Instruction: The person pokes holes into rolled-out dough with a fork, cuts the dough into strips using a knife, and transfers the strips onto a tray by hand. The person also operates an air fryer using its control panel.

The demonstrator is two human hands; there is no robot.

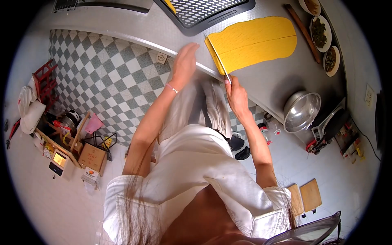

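Note:
A flat sheet of yellow dough (257, 43) lies on the metal counter, with a lengthwise line across it. My right hand (237, 94) is closed round the handle of a knife (217, 56), whose blade rests across the left end of the dough. My left hand (186, 61) is at the counter's front edge, left of the dough and apart from it. Its fingers are close together and point toward the knife; whether anything small is between them does not show.
A dark perforated tray (204, 14) stands behind the dough. To the right are a wooden rolling pin (303, 32), bowls of food (321, 33) and a steel bowl (302, 111). The counter's front edge (157, 47) runs before my body.

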